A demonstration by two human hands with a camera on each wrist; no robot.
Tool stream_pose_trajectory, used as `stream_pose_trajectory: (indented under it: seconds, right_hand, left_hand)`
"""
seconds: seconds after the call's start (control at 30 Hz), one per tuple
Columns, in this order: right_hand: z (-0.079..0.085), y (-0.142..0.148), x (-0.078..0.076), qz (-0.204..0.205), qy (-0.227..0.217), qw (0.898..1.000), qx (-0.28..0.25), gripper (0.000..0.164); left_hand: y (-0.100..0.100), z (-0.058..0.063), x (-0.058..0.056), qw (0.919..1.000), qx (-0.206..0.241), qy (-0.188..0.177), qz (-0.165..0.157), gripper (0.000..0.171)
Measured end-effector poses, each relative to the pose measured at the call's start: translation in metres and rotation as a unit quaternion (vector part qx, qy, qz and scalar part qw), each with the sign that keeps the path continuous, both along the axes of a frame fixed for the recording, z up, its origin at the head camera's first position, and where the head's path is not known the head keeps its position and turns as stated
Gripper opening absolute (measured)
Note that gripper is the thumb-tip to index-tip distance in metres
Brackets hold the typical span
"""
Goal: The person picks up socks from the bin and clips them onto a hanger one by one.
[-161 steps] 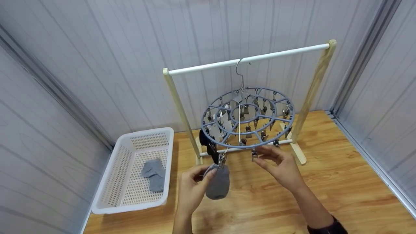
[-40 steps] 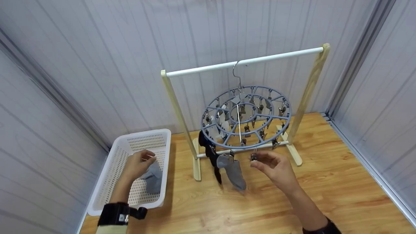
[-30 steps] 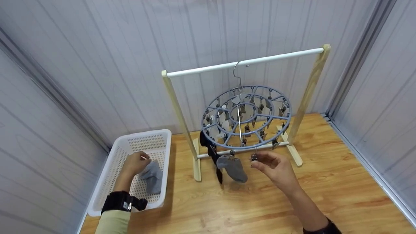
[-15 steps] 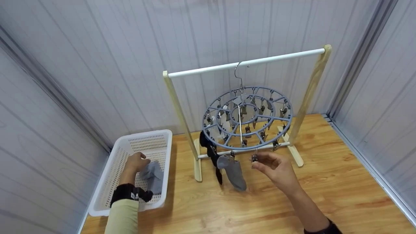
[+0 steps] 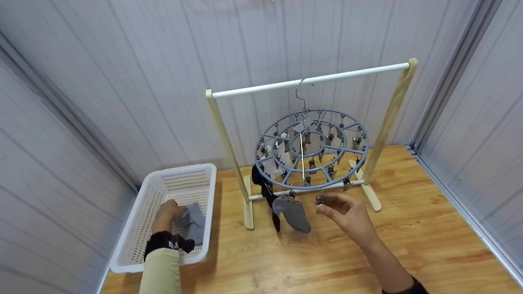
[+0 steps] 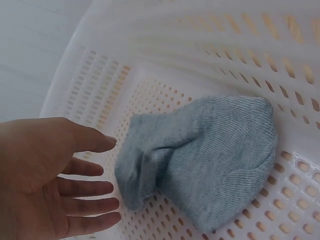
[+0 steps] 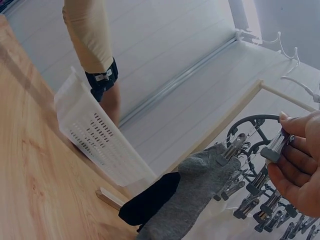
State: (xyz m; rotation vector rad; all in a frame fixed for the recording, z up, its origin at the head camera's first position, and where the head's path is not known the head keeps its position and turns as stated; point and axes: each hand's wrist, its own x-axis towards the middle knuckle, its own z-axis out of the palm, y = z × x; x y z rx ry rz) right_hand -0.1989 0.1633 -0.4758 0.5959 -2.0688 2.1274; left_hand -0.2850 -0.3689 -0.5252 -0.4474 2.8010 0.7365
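Observation:
My left hand (image 5: 170,211) reaches down into the white basket (image 5: 116,261), just left of a grey sock (image 5: 195,228). In the left wrist view its fingers are nearly straight, with the fingertips beside the bunched sock (image 6: 215,155) and nothing between them and the thumb. My right hand (image 5: 347,214) pinches a metal clip (image 7: 275,146) that hangs from the front rim of the round blue-grey hanger (image 5: 282,182). Left of that clip, another grey sock (image 5: 295,216) hangs by its cuff. A black sock (image 5: 267,194) dangles further left.
The hanger hooks over the white rail (image 5: 257,88) of a wooden stand (image 5: 229,143). Many metal clips hang under its rings, and pale items (image 5: 269,157) hang at its left side. Panelled walls (image 5: 122,81) enclose the wooden tabletop (image 5: 261,261) at the back and sides.
My left hand has let go of the now hanging grey sock and moved left into the basket, lately sinking lower beside the other sock. My right hand stays at its clip.

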Motion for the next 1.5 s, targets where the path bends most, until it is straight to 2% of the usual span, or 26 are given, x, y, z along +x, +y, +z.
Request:
stream_pose_trajectory:
  seconds: [0.1, 0.33, 0.47, 0.7, 0.93, 1.1, 1.3, 1.5]
  right_hand:
    - [0.0, 0.0, 0.0, -0.002, -0.006, 1.0, 0.0, 0.023]
    - [0.001, 0.0, 0.003, -0.005, -0.026, 1.0, -0.007, 0.028]
    - [0.001, 0.0, 0.002, -0.007, -0.033, 0.999, -0.005, 0.029]
    - [0.0, 0.001, 0.001, 0.002, -0.016, 1.0, -0.005, 0.028]
    - [-0.001, 0.001, 0.0, 0.016, 0.0, 1.0, -0.014, 0.026]
    - [-0.002, 0.002, 0.0, 0.013, 0.003, 1.0, -0.011, 0.025]
    - [-0.001, 0.002, 0.002, 0.004, -0.007, 1.0, -0.01, 0.025]
    - [-0.001, 0.003, 0.001, 0.005, -0.008, 1.0, -0.006, 0.025]
  left_hand:
    - [0.001, -0.001, 0.002, 0.9999, 0.007, -0.011, 0.011, 0.04]
    - [0.007, 0.002, 0.004, 0.9998, 0.0, -0.021, 0.005, 0.032]
    - [0.008, 0.001, 0.002, 0.9993, 0.013, -0.029, 0.019, 0.033]
    - [0.008, 0.001, -0.002, 0.9973, 0.056, -0.033, 0.034, 0.026]
    - [0.011, 0.002, -0.001, 0.996, 0.067, -0.029, 0.051, 0.028]
    - [0.01, 0.004, 0.0, 0.9971, 0.057, -0.009, 0.05, 0.013]
    - [0.007, 0.011, -0.001, 0.9961, 0.07, 0.031, 0.044, 0.015]
    - [0.011, 0.022, 0.004, 0.994, 0.068, 0.076, 0.039, 0.032]
